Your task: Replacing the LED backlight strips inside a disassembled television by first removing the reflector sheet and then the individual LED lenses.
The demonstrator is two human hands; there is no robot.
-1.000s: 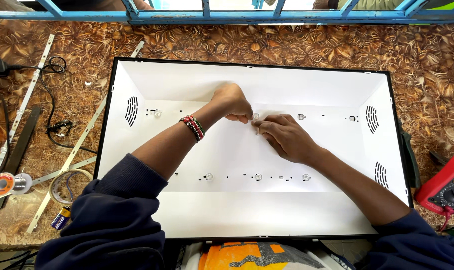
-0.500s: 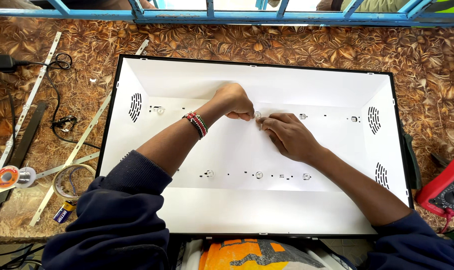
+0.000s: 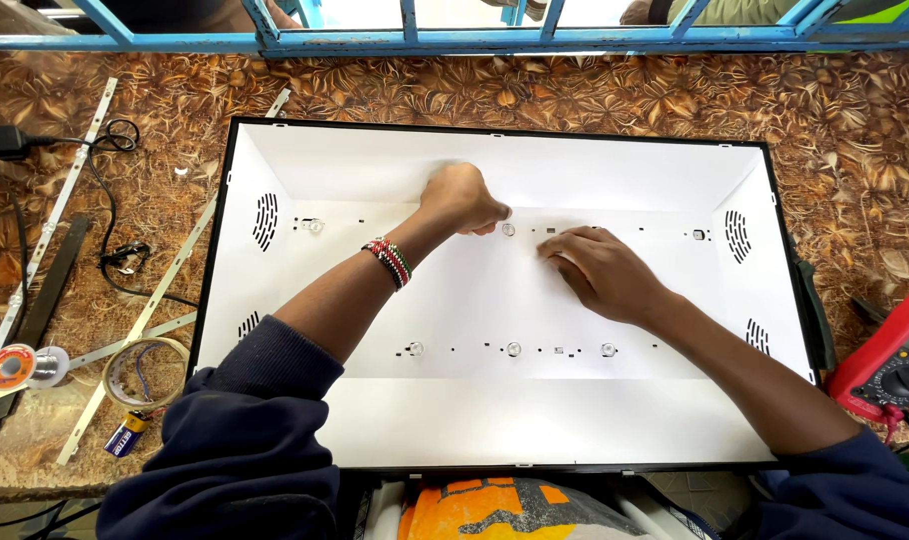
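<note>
- The left hand was curled into a loose fist on the upper row of the white reflector sheet, its fingers together and pressing down; whether they pinched anything could not be told.
- Just beside its fingertips sat a small round clear lens, not quite touched.
- The right hand lay flat, fingers together and spread on the sheet, tips near a tiny dark slot just past the lens.
- Judged from this, the step in hand was seating the sheet around the lenses of the upper row; a next move would call for even, light pressure.
- The sheet looked smooth, matt and thin, lying in a black-rimmed shallow tray with sloped walls.
- Well away from the fingers, a red multimeter and a solder spool lay on the leaf-patterned table.
</note>
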